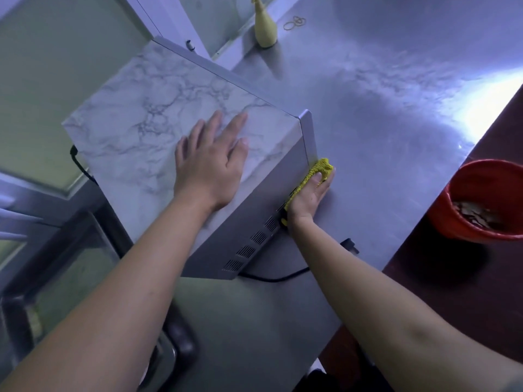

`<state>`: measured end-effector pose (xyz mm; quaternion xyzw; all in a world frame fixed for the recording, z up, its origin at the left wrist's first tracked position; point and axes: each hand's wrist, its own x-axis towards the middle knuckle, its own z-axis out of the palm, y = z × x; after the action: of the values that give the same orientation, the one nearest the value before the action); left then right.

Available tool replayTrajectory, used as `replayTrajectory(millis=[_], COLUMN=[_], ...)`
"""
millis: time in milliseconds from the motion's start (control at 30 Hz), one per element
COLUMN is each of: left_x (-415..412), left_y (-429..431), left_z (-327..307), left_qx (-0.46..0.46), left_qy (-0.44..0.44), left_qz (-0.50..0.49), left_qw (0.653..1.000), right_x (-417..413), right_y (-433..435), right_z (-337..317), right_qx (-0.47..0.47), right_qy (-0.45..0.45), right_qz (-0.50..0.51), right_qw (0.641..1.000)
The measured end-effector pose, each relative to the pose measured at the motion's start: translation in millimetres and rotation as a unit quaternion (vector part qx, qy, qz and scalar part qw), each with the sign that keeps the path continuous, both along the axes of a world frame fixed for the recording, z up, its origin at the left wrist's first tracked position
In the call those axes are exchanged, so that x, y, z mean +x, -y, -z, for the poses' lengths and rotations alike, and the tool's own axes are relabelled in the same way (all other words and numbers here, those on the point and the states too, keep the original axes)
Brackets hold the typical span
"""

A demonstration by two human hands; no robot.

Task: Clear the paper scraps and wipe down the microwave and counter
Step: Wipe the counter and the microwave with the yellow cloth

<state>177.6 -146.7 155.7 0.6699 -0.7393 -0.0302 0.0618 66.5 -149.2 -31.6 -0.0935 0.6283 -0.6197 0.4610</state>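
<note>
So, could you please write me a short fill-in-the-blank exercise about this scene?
The left hand lies flat on top of the ____.
The right hand presses a ____ cloth against its side.
The bucket holding scraps is ____.
Missing words: microwave, yellow, red.

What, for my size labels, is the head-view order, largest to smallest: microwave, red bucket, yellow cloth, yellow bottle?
1. microwave
2. red bucket, cut by the frame edge
3. yellow bottle and yellow cloth look alike, both partly hidden: unranked
</note>
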Motion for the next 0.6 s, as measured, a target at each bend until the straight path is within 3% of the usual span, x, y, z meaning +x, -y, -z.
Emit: replayTrajectory(millis=[300, 500, 600], left_x=[-2.6, -2.2, -4.2], left_y=[0.8, 1.0, 1.0], left_z=[-3.7, -3.8, -7.1], left_qx=[-0.002, -0.005, 0.0], left_qy=[-0.001, 0.001, 0.0], left_qz=[-0.006, -0.01, -0.018], left_qw=[1.0, 1.0, 1.0], right_x=[83.7, 110.9, 99.4], right_y=[-81.6, -113.9, -120.0], right_z=[-27.9, -46.0, -42.6], right_qx=[0.132, 0.226, 0.229], right_qy=[0.14, 0.306, 0.375], right_qz=[-0.054, -0.101, -0.121], right_qw=[0.98, 0.919, 0.89])
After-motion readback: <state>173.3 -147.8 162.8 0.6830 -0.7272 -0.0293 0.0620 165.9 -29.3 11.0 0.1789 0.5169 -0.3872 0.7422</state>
